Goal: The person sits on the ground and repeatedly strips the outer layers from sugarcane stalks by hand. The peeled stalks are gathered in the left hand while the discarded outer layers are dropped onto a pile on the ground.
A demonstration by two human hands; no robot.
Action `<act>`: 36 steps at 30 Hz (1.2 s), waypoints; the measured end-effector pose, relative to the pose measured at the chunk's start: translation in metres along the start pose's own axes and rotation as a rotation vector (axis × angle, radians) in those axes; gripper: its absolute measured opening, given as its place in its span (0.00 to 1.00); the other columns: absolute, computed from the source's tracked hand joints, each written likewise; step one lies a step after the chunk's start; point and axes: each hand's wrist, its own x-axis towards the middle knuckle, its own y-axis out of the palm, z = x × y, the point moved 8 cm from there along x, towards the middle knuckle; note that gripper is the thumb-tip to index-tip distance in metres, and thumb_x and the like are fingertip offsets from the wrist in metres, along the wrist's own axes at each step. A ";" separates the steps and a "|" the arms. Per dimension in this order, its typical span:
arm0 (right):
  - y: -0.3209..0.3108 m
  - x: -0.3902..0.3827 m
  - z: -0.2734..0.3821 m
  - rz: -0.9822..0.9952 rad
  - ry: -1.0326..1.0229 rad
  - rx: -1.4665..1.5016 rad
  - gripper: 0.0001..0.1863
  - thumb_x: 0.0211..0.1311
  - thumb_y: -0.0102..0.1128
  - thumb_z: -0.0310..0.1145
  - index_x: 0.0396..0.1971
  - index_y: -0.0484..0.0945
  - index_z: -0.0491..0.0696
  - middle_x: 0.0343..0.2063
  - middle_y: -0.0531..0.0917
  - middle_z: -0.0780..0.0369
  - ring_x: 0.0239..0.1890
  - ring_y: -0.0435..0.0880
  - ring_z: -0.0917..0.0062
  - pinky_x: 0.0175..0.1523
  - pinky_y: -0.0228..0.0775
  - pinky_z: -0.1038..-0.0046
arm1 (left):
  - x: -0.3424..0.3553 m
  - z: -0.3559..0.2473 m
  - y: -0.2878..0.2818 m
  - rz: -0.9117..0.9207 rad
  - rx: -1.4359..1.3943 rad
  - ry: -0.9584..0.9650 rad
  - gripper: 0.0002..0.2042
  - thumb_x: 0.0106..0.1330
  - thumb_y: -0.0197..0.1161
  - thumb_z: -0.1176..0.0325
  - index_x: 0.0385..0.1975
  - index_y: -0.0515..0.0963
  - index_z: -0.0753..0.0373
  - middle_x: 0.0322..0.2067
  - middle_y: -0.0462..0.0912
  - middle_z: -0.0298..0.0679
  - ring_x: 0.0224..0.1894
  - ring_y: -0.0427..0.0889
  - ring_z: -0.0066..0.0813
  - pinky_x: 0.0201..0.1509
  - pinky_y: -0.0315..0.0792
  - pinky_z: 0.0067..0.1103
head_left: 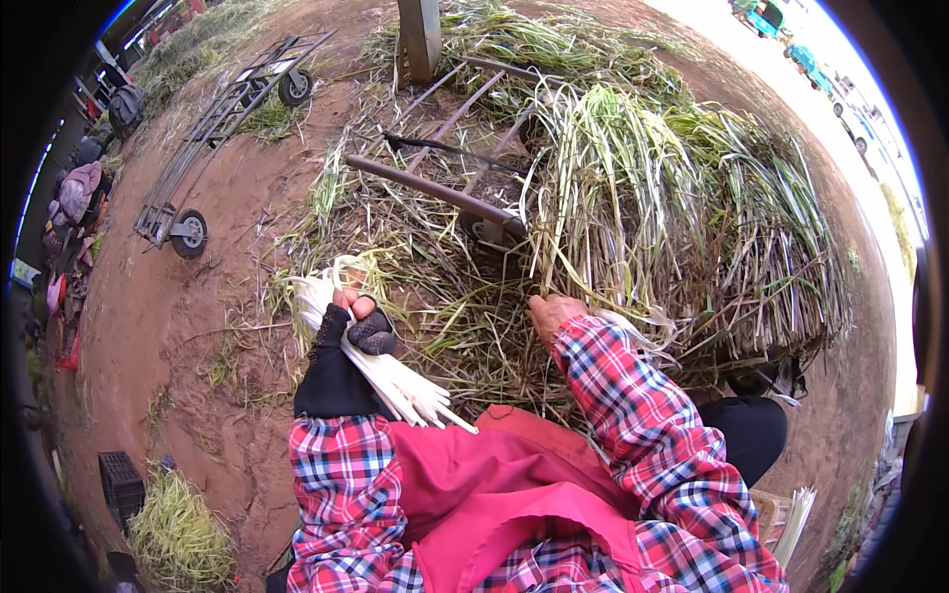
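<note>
In my left hand (361, 321), which wears a black fingerless-looking glove, is a bundle of peeled white stalks (410, 385). Its fingers are closed round the bundle, whose lower ends point toward my lap. My bare right hand (557, 316) has its fingers curled in at the near edge of a heap of long green leafy stalks (618, 188). What those fingers grip is hidden. A few pale stalk ends (633, 331) show beside the right wrist. Both forearms are in red plaid sleeves, above a red apron (494, 469).
A metal-framed cart (435, 188) lies under the heap, by a post (420, 44). Another hand cart (222, 128) stands on the dirt at far left. Leaf scraps (183, 534) and a black crate (121, 484) sit at lower left. White stalks (794, 524) lie at lower right.
</note>
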 end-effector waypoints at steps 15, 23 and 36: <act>-0.147 -0.213 0.023 -1.137 -0.563 0.499 0.21 0.40 0.55 0.17 0.41 0.68 0.42 0.19 0.73 0.61 0.20 0.75 0.71 0.25 0.69 0.74 | 0.010 0.030 0.017 -0.109 0.393 -0.008 0.05 0.59 0.55 0.68 0.29 0.66 0.59 0.25 0.70 0.32 0.20 0.62 0.14 0.19 0.62 0.12; -0.077 -0.161 0.011 -0.998 -0.485 0.627 0.22 0.44 0.56 0.19 0.44 0.68 0.45 0.20 0.74 0.61 0.21 0.74 0.70 0.24 0.68 0.73 | 0.022 0.059 0.013 -0.128 0.688 0.060 0.09 0.49 0.61 0.79 0.24 0.67 0.61 0.27 0.75 0.41 0.24 0.74 0.25 0.23 0.72 0.18; -0.042 -0.111 0.025 -0.474 -0.360 0.992 0.19 0.49 0.56 0.26 0.43 0.68 0.43 0.23 0.76 0.61 0.25 0.76 0.78 0.28 0.70 0.77 | 0.043 0.097 -0.025 -0.116 1.010 0.092 0.10 0.48 0.65 0.75 0.25 0.69 0.62 0.18 0.71 0.32 0.18 0.72 0.20 0.21 0.71 0.15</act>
